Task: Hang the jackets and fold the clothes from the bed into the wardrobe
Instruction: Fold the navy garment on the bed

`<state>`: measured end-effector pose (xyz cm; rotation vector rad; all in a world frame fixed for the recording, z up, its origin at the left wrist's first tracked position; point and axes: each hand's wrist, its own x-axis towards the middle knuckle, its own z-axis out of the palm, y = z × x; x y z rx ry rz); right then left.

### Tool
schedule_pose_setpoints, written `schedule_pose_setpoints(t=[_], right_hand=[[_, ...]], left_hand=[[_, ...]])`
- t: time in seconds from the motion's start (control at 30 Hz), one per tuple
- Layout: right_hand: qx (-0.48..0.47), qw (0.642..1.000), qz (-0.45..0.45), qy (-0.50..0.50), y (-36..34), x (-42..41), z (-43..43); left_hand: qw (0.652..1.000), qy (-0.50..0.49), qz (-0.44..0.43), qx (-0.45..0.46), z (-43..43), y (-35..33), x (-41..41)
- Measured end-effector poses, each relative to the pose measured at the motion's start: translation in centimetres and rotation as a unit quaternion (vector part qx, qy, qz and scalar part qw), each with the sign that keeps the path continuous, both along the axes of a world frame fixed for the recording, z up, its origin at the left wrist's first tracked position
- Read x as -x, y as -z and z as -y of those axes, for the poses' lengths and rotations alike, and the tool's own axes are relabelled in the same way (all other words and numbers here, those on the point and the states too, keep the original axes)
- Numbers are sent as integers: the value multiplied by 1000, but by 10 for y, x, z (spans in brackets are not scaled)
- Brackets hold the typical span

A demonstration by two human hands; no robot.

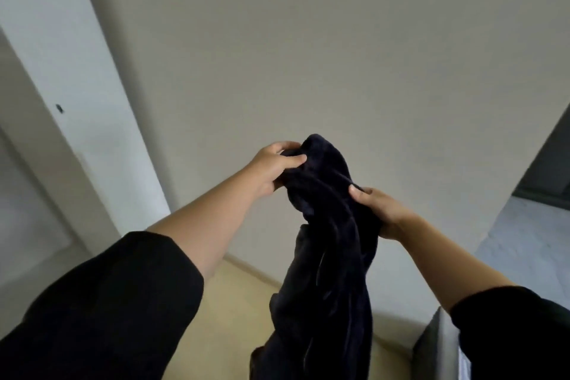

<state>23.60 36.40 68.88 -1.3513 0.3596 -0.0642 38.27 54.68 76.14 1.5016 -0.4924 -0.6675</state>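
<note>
Dark navy garment (324,225) held up mid-air before pale wall (308,40), bunched, lower part hanging. Left hand (274,168) grips top of garment; right hand (381,214) grips its right side. Progress, judged: not yet hung or folded; wardrobe not identifiable. White frame (77,71) left of garment; open room between.

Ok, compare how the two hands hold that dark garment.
The left hand grips the dark garment at its bunched top; the right hand grips lower, on its side. The left hand is higher and farther out, the right hand nearer. Both curl fingers into the fabric, which hangs down.
</note>
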Motion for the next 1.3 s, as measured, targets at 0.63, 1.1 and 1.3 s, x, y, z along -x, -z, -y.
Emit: schedule_pose_setpoints(t=[0.63, 1.1, 1.3], right_hand=[[315, 940, 66, -112, -99, -73, -90], [55, 978, 65, 191, -168, -111, -104], [-17, 973, 181, 145, -212, -106, -137]], left_hand=[[934, -96, 333, -88, -54, -93, -1], [952, -4, 221, -214, -99, -26, -15], [971, -74, 227, 11, -45, 18, 35]])
